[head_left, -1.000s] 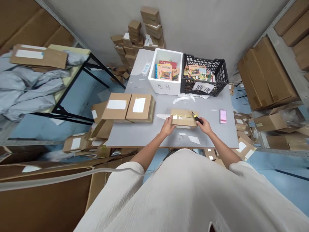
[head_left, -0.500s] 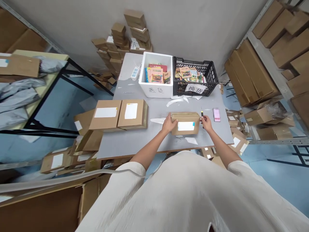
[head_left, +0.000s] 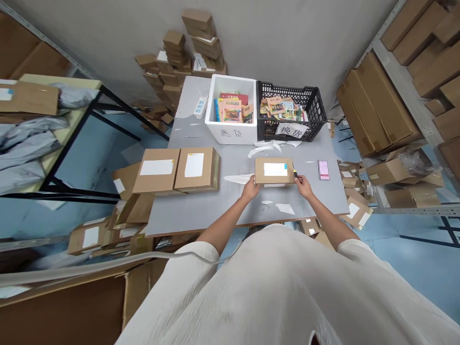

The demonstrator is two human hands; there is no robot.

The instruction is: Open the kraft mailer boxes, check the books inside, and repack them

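A small cardboard box (head_left: pixel 274 171) with a white label on top lies flat on the grey table (head_left: pixel 201 211). My left hand (head_left: pixel 250 189) grips its near left corner. At the box's near right corner, my right hand (head_left: pixel 304 186) is closed round a small black and yellow cutter (head_left: pixel 295 173).
Two larger labelled boxes (head_left: pixel 178 169) lie at the table's left. A white foam bin (head_left: pixel 232 109) and a black crate (head_left: pixel 291 113), both holding books, stand at the back. A pink pad (head_left: pixel 324 169) lies to the right. Paper scraps are scattered about, and cartons litter the floor and shelves.
The small box has been turned over from on its edge to lying flat, label up. My hands moved from its sides to its near corners. The camera shifted slightly.
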